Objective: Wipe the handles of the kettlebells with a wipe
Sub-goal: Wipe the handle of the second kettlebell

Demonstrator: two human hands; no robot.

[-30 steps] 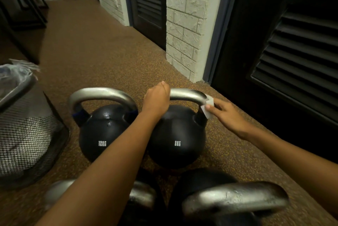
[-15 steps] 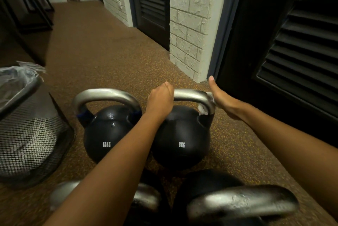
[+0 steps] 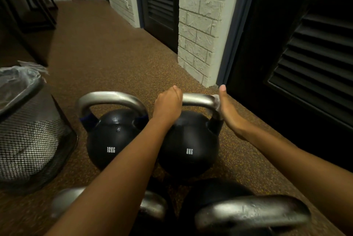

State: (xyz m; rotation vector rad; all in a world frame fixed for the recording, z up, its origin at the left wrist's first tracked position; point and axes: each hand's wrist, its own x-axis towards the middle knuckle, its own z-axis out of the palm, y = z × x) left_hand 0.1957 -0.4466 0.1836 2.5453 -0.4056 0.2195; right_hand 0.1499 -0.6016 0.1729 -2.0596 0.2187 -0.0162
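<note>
Bare forearms [image 3: 122, 174], bare left hand [image 3: 168, 104], right hand [image 3: 228, 114]

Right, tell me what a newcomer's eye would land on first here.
Two black kettlebells stand side by side mid-frame, the 12 kg kettlebell left of the 8 kg kettlebell. The left hand grips the latter's silver handle, while the right hand presses a white wipe against its right corner. A mesh bin sits at the far left.
</note>
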